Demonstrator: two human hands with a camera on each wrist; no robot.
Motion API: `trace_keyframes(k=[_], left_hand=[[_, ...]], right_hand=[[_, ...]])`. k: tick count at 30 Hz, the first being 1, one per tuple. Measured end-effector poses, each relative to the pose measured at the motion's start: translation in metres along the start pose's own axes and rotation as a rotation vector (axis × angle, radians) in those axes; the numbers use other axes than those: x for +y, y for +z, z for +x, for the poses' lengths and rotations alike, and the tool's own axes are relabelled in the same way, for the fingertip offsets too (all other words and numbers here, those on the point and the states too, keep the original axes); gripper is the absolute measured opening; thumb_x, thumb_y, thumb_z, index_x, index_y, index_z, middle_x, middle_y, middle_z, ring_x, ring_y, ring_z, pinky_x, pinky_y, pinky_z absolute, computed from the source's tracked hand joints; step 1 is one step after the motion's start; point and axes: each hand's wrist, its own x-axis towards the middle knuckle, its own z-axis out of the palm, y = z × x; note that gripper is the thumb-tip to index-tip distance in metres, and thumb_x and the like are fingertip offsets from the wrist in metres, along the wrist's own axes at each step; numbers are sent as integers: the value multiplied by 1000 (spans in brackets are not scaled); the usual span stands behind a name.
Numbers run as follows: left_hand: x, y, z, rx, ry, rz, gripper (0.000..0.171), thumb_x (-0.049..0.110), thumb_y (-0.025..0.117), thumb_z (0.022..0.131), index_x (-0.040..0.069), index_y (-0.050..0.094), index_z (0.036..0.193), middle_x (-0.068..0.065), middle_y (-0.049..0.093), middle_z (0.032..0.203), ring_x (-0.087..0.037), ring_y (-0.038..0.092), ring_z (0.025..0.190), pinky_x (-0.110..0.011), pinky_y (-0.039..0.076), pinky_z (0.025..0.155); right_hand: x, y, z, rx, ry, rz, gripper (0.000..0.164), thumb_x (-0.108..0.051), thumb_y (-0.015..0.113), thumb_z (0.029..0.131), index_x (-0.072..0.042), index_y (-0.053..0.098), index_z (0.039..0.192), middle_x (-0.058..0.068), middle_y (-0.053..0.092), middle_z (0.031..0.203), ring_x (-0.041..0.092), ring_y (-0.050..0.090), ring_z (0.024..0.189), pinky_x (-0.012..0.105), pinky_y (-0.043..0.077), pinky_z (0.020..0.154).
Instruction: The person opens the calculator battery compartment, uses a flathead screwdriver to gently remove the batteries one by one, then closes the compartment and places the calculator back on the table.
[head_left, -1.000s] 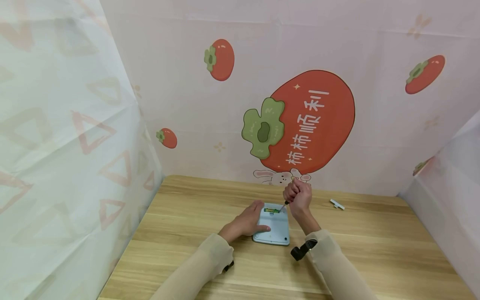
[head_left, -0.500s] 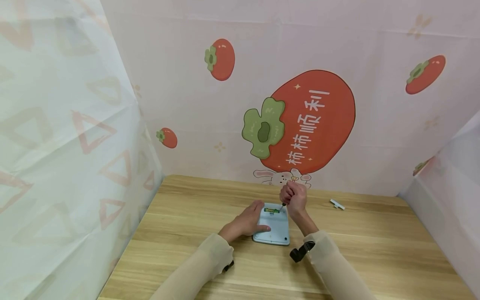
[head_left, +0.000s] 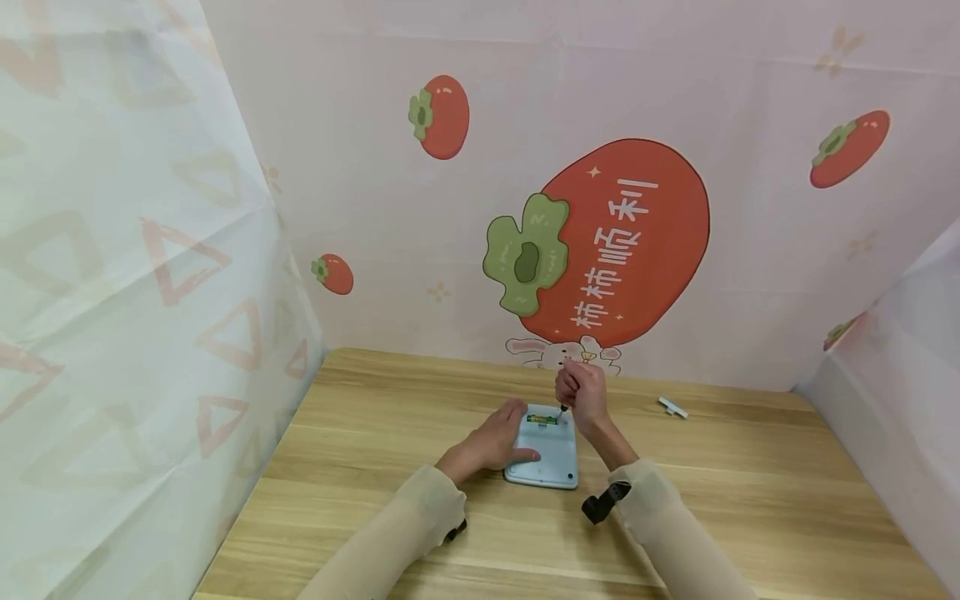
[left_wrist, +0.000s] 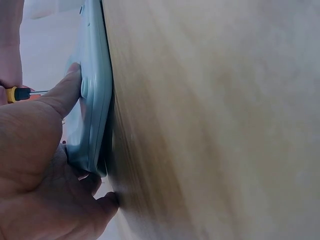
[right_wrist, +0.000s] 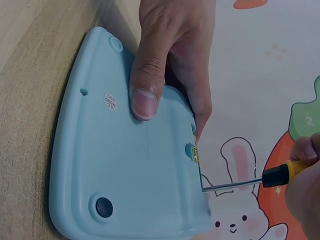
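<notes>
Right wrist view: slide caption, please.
Left grip holds the light-blue device; right grip holds a screwdriver, tip near the battery.

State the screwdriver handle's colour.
Screwdriver handle: yellow with black front end where visible; best in right wrist view.

Our table (head_left: 420, 554) bears a blue device (head_left: 546, 462) at our left hand (head_left: 489, 442). A pale piece (head_left: 673, 407) lies right of our right hand (head_left: 586, 397).

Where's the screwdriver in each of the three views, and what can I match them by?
Head: screwdriver right of and below centre, under the right hand.
Left wrist: screwdriver at the left edge, above mid-height, tip hidden behind the left hand.
Right wrist: screwdriver at lower right, tip at the blue device.
Shared landmark: the blue device, in all three.
</notes>
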Motion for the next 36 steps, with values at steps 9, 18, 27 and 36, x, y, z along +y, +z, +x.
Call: trace_keyframes(k=[9, 18, 27, 36], left_hand=[[0, 1, 0, 2, 11, 7, 93, 45, 74, 100, -1, 27, 165, -18, 28, 171, -31, 30, 158, -46, 31, 127], [1, 0, -2, -3, 3, 6, 93, 44, 74, 100, -2, 27, 165, -18, 28, 172, -32, 30, 158, -46, 31, 127], [-3, 0, 1, -3, 15, 16, 92, 45, 74, 100, -1, 27, 165, -18, 27, 171, -32, 30, 158, -47, 32, 127], [1, -1, 0, 1, 8, -5, 91, 44, 75, 99, 0, 27, 164, -18, 28, 171, -33, 31, 157, -47, 32, 127]], right_hand=[[4, 6, -2, 99, -7, -70, 59, -22, 40, 114, 4, 29, 62, -4, 34, 52, 18, 29, 44, 36, 20, 45], [11, 10, -4, 114, -2, -114, 58, -20, 41, 112, 6, 31, 61, -6, 36, 51, 12, 33, 44, 27, 27, 44], [13, 10, 0, 143, -12, -99, 59, -21, 40, 112, 9, 30, 63, -3, 34, 51, 14, 32, 43, 26, 27, 43], [17, -1, 0, 194, -50, 57, 55, -13, 36, 111, -8, 29, 57, -4, 30, 49, 15, 27, 40, 33, 20, 41]])
